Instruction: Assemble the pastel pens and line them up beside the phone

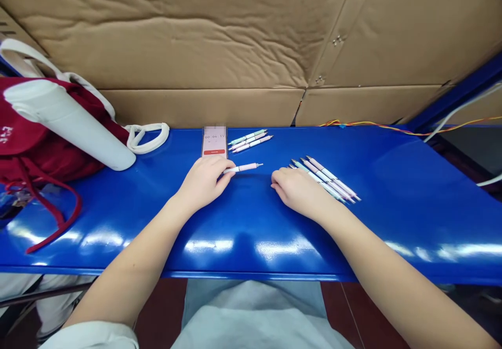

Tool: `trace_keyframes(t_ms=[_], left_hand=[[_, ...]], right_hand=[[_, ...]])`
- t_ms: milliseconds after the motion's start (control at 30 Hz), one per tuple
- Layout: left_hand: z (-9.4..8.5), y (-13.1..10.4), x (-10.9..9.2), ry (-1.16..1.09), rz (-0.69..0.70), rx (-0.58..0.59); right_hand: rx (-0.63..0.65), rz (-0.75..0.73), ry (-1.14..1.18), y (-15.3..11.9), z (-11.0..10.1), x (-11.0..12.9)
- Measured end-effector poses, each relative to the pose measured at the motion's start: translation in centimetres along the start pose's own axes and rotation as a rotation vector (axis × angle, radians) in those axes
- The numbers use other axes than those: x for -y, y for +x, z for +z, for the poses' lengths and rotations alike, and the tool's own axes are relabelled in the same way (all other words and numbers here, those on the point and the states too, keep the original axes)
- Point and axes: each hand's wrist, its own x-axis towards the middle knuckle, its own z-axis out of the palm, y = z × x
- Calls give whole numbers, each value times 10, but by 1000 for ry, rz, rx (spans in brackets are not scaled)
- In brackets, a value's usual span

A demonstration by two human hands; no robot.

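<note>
My left hand (206, 182) pinches a pink and white pen (247, 167), whose tip points to the right above the blue table. My right hand (294, 189) is closed, fingers curled under; whatever they may hold is hidden. Just beside and partly behind that hand, several pastel pens (329, 174) lie side by side at a slant, green, pink and white. Farther back, a small group of similar pens (251, 141) rests to the right of a phone (215, 142). The phone displays a running-timer style screen, and my left hand covers its near end.
The blue table (243, 223) ends at a cardboard wall (204, 51). On the left stand a dark red bag (90, 129) and a leaning white bottle (74, 124) with a white strap loop (148, 138). Thin yellow and red wires (376, 124) run along the back right.
</note>
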Motion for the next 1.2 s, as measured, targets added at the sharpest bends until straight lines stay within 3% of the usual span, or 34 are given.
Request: trace_keyframes(t_ms=[267, 500, 700, 967, 1100, 1200], left_hand=[[0, 1, -2, -12, -11, 18], [1, 0, -4, -20, 8, 25], [-1, 0, 0, 5, -57, -1], [-1, -2, 10, 19, -108, -73], [-2, -1, 10, 25, -120, -69], [-4, -1, 9, 22, -120, -51]], right_hand=[[-152, 128, 436, -4, -5, -9], [-46, 66, 300, 1, 0, -6], [-173, 52, 178, 7, 4, 1], [-164, -160, 74, 26, 21, 20], [-163, -163, 84, 26, 26, 17], [-212, -129, 236, 24, 27, 10]])
